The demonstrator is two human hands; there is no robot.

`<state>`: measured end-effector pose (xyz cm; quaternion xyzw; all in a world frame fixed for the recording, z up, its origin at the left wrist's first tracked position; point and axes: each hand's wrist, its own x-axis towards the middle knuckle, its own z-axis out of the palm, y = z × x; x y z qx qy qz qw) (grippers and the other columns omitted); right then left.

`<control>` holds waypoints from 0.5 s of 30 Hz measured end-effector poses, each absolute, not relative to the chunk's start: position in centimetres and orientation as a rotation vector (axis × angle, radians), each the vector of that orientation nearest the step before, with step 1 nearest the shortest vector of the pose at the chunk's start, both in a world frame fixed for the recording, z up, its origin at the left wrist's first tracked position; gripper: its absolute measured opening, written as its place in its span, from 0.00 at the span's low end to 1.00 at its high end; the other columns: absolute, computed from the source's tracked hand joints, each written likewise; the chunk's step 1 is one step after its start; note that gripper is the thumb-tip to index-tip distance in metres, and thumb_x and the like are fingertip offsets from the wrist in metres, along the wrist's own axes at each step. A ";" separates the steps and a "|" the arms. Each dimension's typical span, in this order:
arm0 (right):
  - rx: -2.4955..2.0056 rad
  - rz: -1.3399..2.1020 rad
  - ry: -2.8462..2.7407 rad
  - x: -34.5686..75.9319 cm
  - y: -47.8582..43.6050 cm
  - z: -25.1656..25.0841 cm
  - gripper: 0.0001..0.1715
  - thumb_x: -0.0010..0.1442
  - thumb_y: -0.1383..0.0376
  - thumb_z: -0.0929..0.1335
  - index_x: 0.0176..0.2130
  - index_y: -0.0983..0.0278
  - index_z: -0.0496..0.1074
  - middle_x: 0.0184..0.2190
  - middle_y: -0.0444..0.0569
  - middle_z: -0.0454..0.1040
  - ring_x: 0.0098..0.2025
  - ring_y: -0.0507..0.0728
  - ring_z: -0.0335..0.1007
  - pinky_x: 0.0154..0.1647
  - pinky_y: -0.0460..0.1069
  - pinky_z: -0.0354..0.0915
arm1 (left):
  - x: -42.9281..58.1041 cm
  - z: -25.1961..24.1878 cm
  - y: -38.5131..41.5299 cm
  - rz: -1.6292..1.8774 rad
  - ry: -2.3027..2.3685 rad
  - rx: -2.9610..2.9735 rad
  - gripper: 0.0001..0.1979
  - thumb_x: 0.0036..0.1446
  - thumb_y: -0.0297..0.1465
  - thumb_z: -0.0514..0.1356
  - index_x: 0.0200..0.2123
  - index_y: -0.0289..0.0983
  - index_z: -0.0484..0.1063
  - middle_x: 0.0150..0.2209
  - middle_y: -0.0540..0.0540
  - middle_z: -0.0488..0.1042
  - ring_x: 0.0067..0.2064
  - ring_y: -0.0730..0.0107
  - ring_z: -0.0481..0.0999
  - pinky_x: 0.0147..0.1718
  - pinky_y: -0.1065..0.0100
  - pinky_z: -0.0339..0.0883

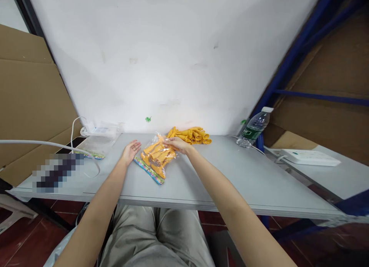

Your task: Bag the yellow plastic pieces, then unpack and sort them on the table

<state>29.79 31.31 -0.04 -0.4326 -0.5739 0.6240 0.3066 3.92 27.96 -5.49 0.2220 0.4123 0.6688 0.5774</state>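
Observation:
A clear plastic bag (158,156) filled with yellow-orange plastic pieces lies slanted on the grey table, its colourful printed header strip (150,171) toward the table's front. My right hand (179,145) grips the bag's upper right edge, fingers closed on the plastic. Just left of the bag is my left hand (132,151), palm turned up, fingers spread apart, holding nothing. Behind my right hand a pile of loose yellow plastic pieces (196,135), some with hollow round ends, rests against the white wall.
Flat clear bags (99,143) with a printed strip lie at the left, near a white cable (57,145) and a blurred-out dark item (57,173). A water bottle (255,128) leans at the right. Beyond it sits a white power strip (309,157). Cardboard (25,105) stands at the left.

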 end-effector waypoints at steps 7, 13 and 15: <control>-1.073 1.328 -1.058 36.5 31.1 2.0 0.05 0.56 0.65 0.72 0.33 0.64 0.73 0.29 0.47 0.79 0.31 0.52 0.76 0.31 0.42 0.72 | 3.8 -5.3 27.8 1.570 0.938 0.483 0.05 0.54 0.25 0.56 0.35 0.35 0.71 0.33 0.42 0.77 0.38 0.67 0.79 0.45 0.65 0.70; -1.060 0.987 -0.579 45.4 31.9 0.8 0.04 0.58 0.66 0.69 0.33 0.63 0.68 0.28 0.43 0.75 0.29 0.51 0.75 0.32 0.45 0.75 | 3.7 -5.4 27.8 1.553 0.945 0.498 0.07 0.55 0.25 0.56 0.36 0.35 0.72 0.35 0.41 0.77 0.42 0.65 0.79 0.48 0.63 0.69; -1.122 0.782 -0.468 47.6 31.7 -0.1 0.05 0.60 0.63 0.68 0.35 0.62 0.67 0.31 0.44 0.75 0.34 0.53 0.76 0.38 0.49 0.76 | 3.7 -5.4 27.9 1.548 0.953 0.509 0.06 0.55 0.25 0.57 0.37 0.34 0.72 0.35 0.41 0.77 0.42 0.65 0.79 0.49 0.63 0.69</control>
